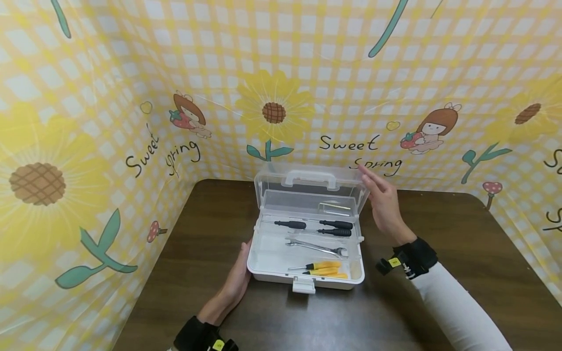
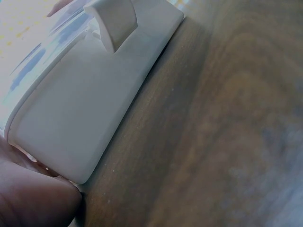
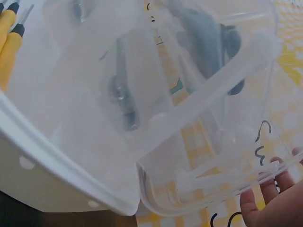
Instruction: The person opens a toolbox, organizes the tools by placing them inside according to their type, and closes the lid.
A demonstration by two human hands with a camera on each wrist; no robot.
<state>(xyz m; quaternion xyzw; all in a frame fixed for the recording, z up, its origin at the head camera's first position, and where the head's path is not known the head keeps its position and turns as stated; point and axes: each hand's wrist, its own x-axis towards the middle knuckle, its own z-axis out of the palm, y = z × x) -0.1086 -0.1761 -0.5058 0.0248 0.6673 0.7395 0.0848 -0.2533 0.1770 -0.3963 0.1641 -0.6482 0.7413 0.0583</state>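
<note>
A white toolbox [image 1: 272, 248] with a clear hinged lid [image 1: 268, 183] stands on the table, its lid raised and leaning back. Along the box's left side my left hand [image 1: 237, 275] rests, touching the wall near the front corner. The fingers of my right hand [image 1: 386, 204] reach up to the lid's right edge and touch its rim, as the right wrist view also shows. Inside lie black-handled screwdrivers [image 1: 291, 224] at the back, a silver wrench [image 1: 316, 247] across the middle and yellow-handled screwdrivers [image 1: 324, 265] near the front.
The box sits on a dark wooden table [image 1: 210, 219]. Thin L-shaped metal pieces [image 1: 334, 208] show at the back of the box. From its front edge a white latch [image 1: 304, 284] sticks out. A yellow checked cloth [image 1: 333, 97] hangs behind and at both sides.
</note>
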